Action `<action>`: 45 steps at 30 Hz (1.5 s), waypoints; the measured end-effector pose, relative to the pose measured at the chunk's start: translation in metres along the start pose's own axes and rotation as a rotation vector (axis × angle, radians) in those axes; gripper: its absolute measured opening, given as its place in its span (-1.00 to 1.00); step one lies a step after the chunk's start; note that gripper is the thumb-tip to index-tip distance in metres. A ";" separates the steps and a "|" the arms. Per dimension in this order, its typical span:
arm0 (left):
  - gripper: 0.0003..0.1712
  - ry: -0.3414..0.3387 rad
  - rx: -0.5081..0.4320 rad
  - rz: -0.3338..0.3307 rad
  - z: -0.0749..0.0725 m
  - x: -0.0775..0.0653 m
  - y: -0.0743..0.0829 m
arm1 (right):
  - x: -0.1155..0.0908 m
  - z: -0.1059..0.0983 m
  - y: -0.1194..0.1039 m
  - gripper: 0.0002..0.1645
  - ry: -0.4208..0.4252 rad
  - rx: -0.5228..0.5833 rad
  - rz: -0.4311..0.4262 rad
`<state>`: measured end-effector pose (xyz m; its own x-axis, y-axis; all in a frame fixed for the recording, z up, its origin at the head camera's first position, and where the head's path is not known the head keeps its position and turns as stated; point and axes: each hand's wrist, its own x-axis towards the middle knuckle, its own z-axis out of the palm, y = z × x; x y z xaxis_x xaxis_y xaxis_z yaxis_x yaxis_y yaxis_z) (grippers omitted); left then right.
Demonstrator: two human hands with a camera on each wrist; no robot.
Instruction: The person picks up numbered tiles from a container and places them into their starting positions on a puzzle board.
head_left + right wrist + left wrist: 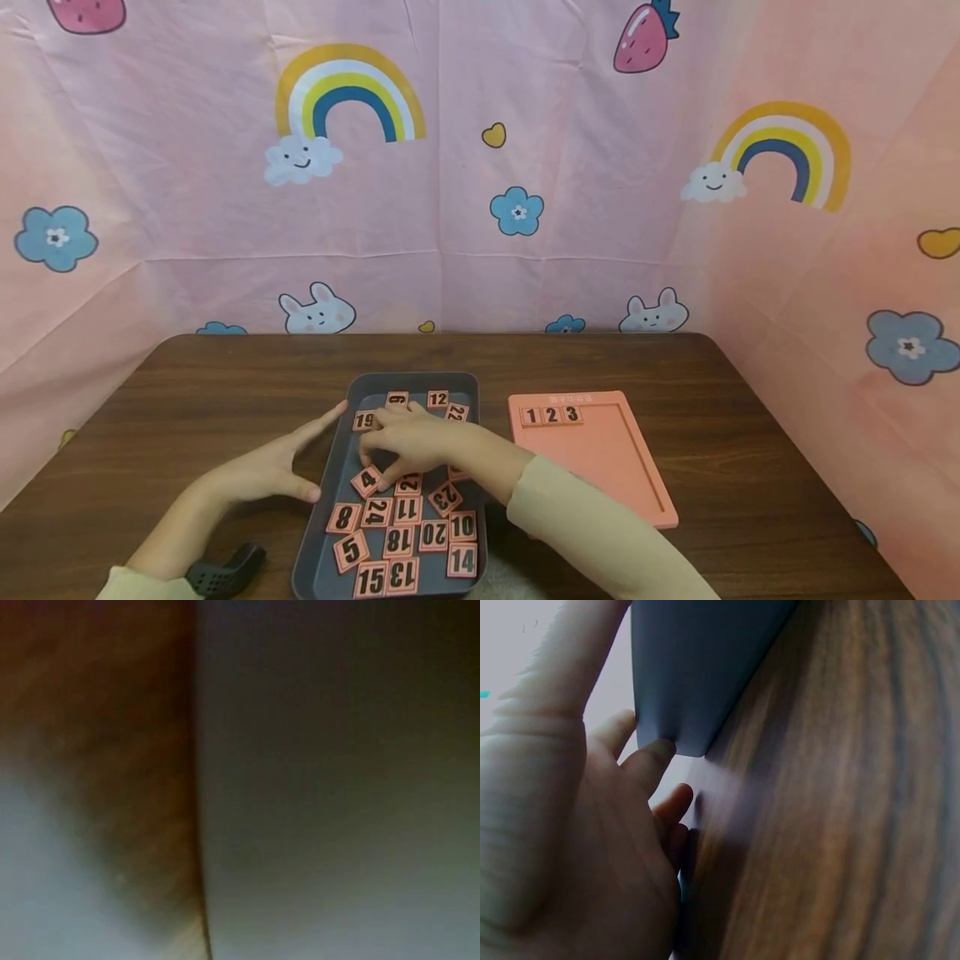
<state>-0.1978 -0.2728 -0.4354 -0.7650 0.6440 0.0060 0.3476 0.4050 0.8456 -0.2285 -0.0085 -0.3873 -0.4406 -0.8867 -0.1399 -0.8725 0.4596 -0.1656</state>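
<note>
In the head view, a dark grey tray (318, 533) holds several pink number tiles, loose and turned various ways. My right hand (416, 442) reaches into it from the right, its thumb and index finger at the edges of the number 4 tile (367, 481), pinching it. The number 19 tile (363, 421) lies by its other fingers. On the tray's left side, my left hand (262, 471) has thumb and fingers spread, touching the outer wall. The left wrist view shows that hand (592, 840) with fingertips against the tray wall (697, 667). The right wrist view is too blurred to read.
A pink board (577, 462) with a raised frame lies right of the tray; tiles 1, 2 and 3 (572, 415) sit in a row at its top left. Both stand on a dark wooden table (247, 375). A patterned pink cloth (465, 292) hangs behind and at the sides.
</note>
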 end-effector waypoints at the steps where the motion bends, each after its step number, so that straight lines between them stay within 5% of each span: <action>1: 0.20 -0.002 -0.003 -0.001 0.000 0.000 0.000 | -0.002 -0.001 0.001 -0.66 0.009 0.004 0.002; 24: 0.21 0.003 -0.046 -0.006 0.001 0.002 -0.001 | -0.082 -0.045 0.003 -0.62 0.341 0.104 0.068; 45: 0.22 0.014 -0.058 -0.030 0.003 -0.001 0.003 | -0.159 -0.013 0.038 -0.62 0.454 0.098 0.216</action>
<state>-0.1944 -0.2702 -0.4344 -0.7824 0.6227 -0.0128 0.2927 0.3856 0.8750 -0.1947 0.1490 -0.3587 -0.6752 -0.6928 0.2532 -0.7369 0.6183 -0.2735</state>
